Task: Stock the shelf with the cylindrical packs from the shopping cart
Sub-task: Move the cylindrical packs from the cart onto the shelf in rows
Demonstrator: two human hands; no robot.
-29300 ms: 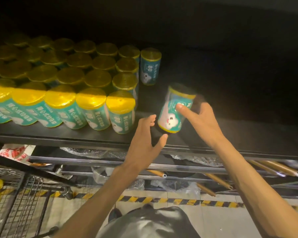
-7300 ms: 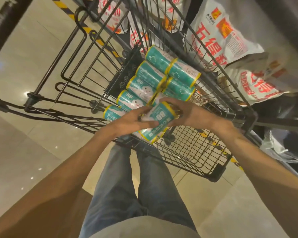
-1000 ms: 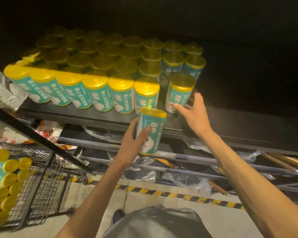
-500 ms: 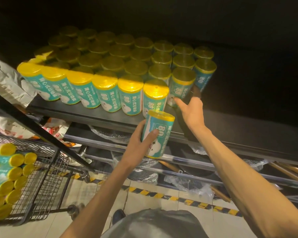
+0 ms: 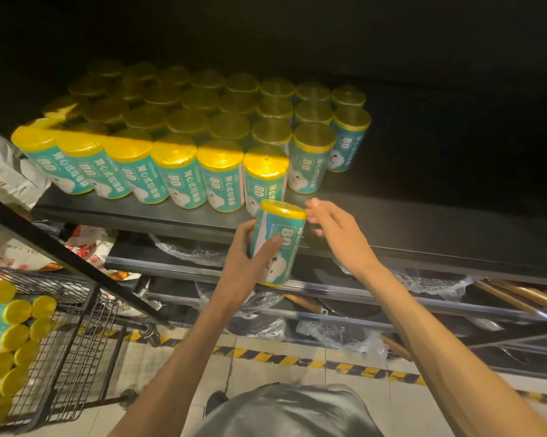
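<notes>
On the shelf (image 5: 392, 222), standing packs (image 5: 177, 137) fill the left; left hand (image 5: 243, 263) grips an upright pack (image 5: 276, 244); right hand (image 5: 335, 231) beside it, fingers loosely apart.

Dark shelf (image 5: 423, 222), rows of upright yellow-topped teal packs (image 5: 221, 175) across its left part.

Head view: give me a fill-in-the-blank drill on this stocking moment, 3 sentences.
1. The pack off the shelf is gripped by the ____ hand.
2. The right hand holds ____.
3. The packs in the cart lie with their ____ ends toward the camera.

Missing words: left; nothing; yellow
</notes>
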